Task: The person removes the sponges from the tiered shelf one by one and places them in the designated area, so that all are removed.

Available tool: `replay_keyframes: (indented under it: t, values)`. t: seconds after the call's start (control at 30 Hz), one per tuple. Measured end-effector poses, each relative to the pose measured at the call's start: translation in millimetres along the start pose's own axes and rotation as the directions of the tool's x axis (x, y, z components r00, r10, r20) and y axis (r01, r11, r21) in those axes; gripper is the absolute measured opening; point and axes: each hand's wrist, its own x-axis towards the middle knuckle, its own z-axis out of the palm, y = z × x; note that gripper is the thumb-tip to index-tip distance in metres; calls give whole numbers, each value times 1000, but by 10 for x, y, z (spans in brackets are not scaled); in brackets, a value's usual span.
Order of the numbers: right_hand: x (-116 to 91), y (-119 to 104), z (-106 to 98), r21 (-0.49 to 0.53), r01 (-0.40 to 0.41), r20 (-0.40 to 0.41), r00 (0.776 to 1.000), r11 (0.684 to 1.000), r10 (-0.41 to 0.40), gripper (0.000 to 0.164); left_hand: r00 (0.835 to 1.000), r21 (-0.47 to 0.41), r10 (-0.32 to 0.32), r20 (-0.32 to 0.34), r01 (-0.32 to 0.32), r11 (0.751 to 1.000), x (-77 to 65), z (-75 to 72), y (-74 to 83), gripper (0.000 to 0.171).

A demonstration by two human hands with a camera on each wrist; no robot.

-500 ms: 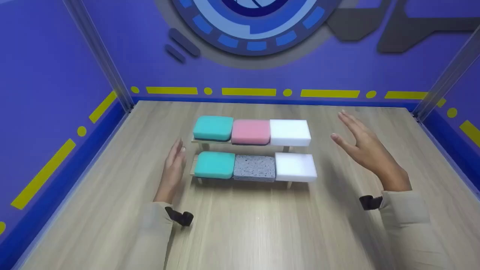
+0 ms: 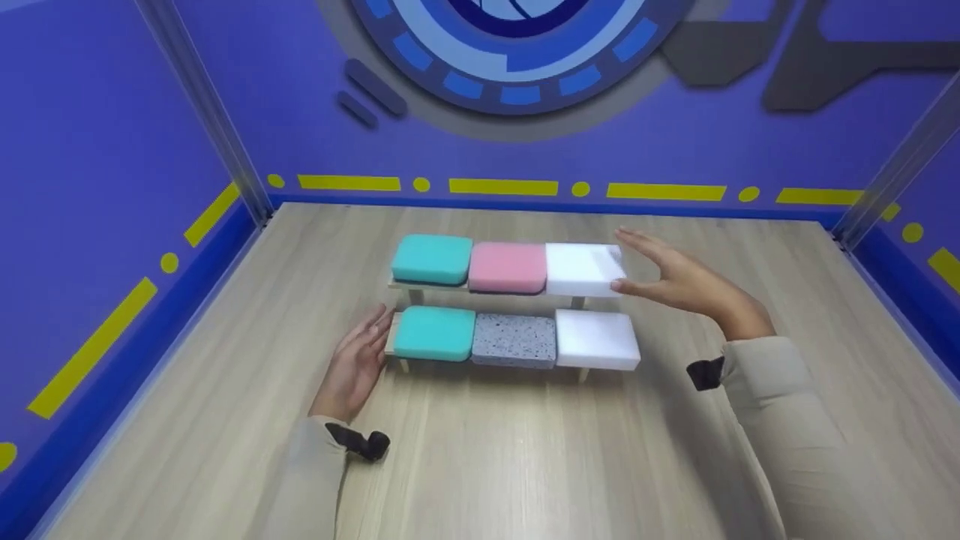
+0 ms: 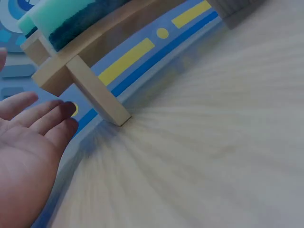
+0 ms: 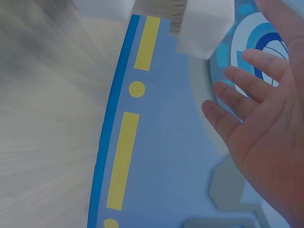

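Two low wooden racks stand one behind the other in the head view. A teal sponge [image 2: 433,259], a pink sponge [image 2: 508,267] and a white sponge [image 2: 577,270] lie on the rear rack [image 2: 417,297]. On the front rack [image 2: 391,343] are a teal sponge [image 2: 433,333], a grey speckled block [image 2: 514,341] and a white sponge [image 2: 597,340]. My left hand [image 2: 356,371] is beside the front rack's left end, fingers extended, holding nothing. My right hand [image 2: 690,289] reaches to the rear white sponge's right side, thumb and fingers spread around its corners.
Blue wall panels [image 2: 525,161] with yellow marks enclose the table [image 2: 487,450] at the back and sides. The left wrist view shows a wooden rack leg [image 3: 99,92] close to the left fingertips, under a teal sponge with a dark green underside [image 3: 78,26].
My right hand has moved left to the rear white sponge. The left hand has shifted right and slightly nearer, up to the front rack's end. The sponges stay on their racks.
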Motion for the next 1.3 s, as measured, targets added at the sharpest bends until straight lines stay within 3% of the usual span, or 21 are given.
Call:
replay_keyframes:
  t: [0.17, 0.5, 1.3]
  values:
    - [134, -94, 41, -22, 1, 38, 999, 1000, -1, 86, 1000, 21, 14, 17, -14, 1000, -31, 2, -11, 58]
    - [220, -137, 95, -53, 11, 56, 998, 999, -8, 80, 999, 113, -19, -35, 23, 993, -22, -26, -34, 60]
    - [227, -177, 103, -51, -8, 48, 999, 999, 11, 65, 998, 101, -16, -63, 23, 995, -15, -9, -30, 60]
